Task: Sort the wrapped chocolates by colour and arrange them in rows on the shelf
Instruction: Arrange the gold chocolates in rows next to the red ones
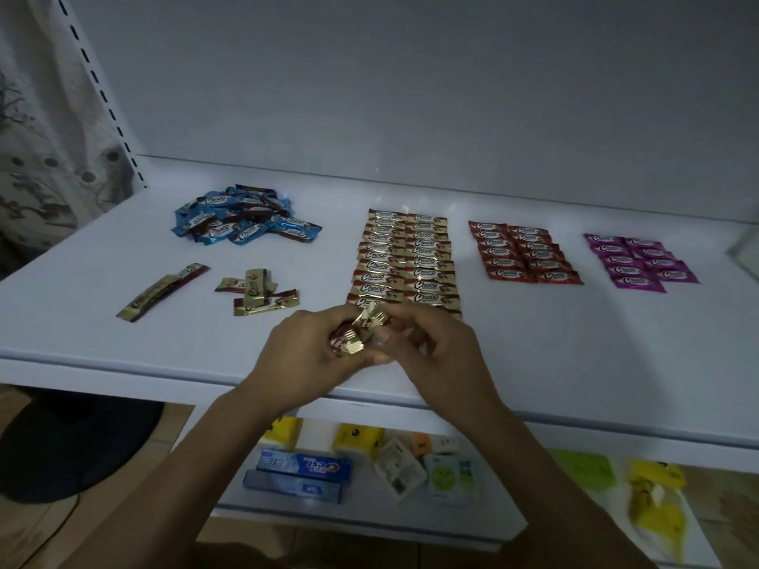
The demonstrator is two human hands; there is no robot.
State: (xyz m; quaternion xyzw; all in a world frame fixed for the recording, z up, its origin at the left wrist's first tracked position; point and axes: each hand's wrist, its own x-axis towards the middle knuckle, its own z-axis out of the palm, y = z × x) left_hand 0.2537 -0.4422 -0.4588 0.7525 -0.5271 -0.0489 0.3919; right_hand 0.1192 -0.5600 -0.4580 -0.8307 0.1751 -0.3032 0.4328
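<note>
On the white shelf point(123, 347) lie gold chocolates point(406, 260) in two neat columns, red chocolates point(523, 253) in two columns to their right, and purple chocolates point(640, 260) further right. A loose heap of blue chocolates point(242, 217) sits at the back left. Several loose gold chocolates point(256, 291) and a gold strip point(162, 291) lie left of centre. My left hand point(312, 355) and my right hand point(435, 347) meet at the shelf's front edge, both gripping a small bunch of gold chocolates point(361, 328) just below the gold columns.
A lower shelf point(369, 515) holds toothpaste boxes point(304, 470), yellow packets point(357, 441), small white packs and yellow-green packets at the right. The slotted upright point(102, 92) stands at the back left. A dark round object point(78, 445) lies on the floor at left.
</note>
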